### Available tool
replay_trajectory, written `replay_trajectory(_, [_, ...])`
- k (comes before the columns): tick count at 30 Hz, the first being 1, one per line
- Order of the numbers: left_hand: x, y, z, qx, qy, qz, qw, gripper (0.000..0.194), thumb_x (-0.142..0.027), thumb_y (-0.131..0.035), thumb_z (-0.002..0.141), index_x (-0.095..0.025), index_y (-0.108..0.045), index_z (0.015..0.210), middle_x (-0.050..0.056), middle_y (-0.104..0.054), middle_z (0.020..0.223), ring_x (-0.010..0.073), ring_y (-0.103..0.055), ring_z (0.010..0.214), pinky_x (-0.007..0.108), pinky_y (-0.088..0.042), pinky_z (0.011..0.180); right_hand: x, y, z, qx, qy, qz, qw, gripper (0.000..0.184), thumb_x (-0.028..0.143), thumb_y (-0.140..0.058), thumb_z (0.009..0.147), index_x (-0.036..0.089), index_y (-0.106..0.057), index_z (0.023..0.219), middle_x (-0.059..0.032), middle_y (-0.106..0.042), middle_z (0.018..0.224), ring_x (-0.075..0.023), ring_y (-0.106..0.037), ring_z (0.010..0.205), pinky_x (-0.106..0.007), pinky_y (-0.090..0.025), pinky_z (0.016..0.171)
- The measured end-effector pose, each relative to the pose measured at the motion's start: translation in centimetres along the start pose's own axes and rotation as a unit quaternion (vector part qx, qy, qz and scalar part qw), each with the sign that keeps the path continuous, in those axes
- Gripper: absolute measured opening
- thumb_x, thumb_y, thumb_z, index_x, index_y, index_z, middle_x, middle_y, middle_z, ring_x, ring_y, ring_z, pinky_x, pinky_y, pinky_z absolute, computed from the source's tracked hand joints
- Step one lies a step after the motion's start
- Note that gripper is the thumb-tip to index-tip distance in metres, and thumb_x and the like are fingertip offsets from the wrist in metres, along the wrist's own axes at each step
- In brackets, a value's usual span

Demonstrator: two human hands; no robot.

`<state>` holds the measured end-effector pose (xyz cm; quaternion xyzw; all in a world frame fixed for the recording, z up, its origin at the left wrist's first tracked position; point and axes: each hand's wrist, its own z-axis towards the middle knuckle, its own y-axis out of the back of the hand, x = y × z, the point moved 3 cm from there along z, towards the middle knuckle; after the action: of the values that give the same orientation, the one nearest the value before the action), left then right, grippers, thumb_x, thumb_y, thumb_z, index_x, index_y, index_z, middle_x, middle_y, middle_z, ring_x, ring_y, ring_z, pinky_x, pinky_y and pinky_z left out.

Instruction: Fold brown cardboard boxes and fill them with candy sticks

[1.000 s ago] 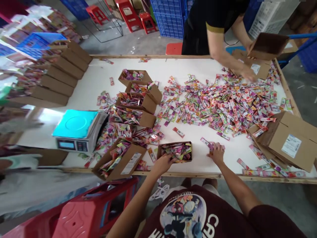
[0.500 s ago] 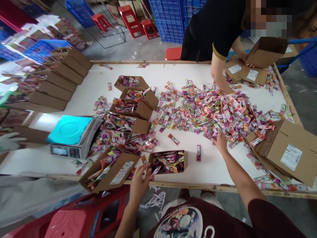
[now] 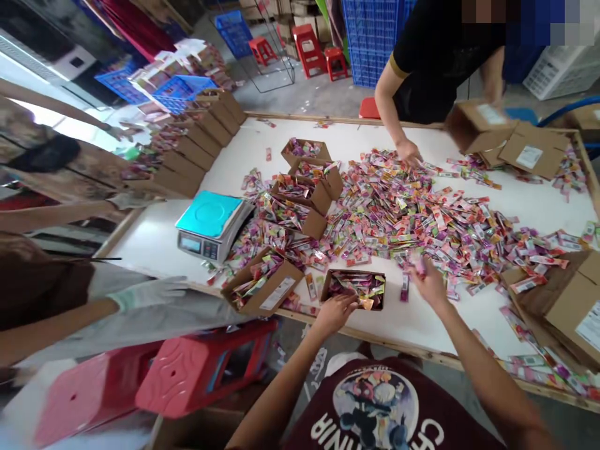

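Observation:
An open cardboard box (image 3: 385, 292) full of small stick sachets stands at the table's front edge. My left hand (image 3: 335, 314) is closed over its near rim, fingertips against the sachets inside. To the right, my right hand (image 3: 430, 284) is closed and smeared by motion, with a pinkish sachet (image 3: 419, 265) at its fingertips; whether there is more than one I cannot tell. It is above the near edge of a wide heap of colourful sachets (image 3: 435, 219). Between box and right hand lies a single purple sachet (image 3: 404, 287).
Several filled boxes (image 3: 314, 222) and a scale (image 3: 206, 219) stand left. Flattened cartons (image 3: 574, 306) lie at right. Across the table a co-worker's hand (image 3: 409, 152) touches the heap; another person's gloved hand (image 3: 150, 292) is at left. Red stools (image 3: 173, 375) stand below.
My view has swung left. My left hand has moved from the box's left side onto its near rim. My right hand has drawn back from the heap with a sachet. The co-worker's carton has shifted.

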<state>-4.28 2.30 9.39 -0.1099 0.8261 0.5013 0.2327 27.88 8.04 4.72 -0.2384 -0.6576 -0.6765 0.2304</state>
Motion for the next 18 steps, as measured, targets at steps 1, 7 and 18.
replay_trajectory(1, [-0.6,-0.2,0.9,0.027,0.006,0.010,1.000,0.032,-0.032,-0.050,0.101,-0.019,-0.078,0.110,0.015,-0.079,0.118,0.0288,-0.072,0.116,0.040,-0.054,0.105,3.7,-1.0,-0.3,0.043,0.046,-0.002,0.998,0.023,0.034,-0.053,0.097,0.020,-0.065,0.111,-0.0092,-0.070,0.097,-0.0241,-0.063,0.087,-0.032,-0.047,0.078])
replay_trajectory(7, [1.6,3.1,-0.9,-0.002,0.029,0.008,1.000,0.024,-0.022,-0.054,0.098,-0.018,-0.078,0.098,0.014,-0.080,0.108,0.0272,-0.075,0.106,0.034,-0.055,0.096,17.0,-7.8,-1.8,0.240,0.164,-0.105,0.951,0.040,0.014,-0.065,0.089,0.016,-0.062,0.129,-0.0172,-0.071,0.120,-0.0303,-0.067,0.107,-0.037,-0.050,0.088])
replay_trajectory(18, [4.1,4.2,-1.0,-0.225,0.109,-0.029,0.968,0.035,-0.026,-0.064,0.091,-0.019,-0.072,0.124,0.017,-0.065,0.133,0.0338,-0.059,0.128,0.050,-0.047,0.111,12.5,-5.0,-2.9,0.126,0.136,-0.023,0.982,0.021,0.024,-0.058,0.101,0.023,-0.078,0.105,-0.0086,-0.070,0.112,-0.0260,-0.061,0.110,-0.039,-0.048,0.099])
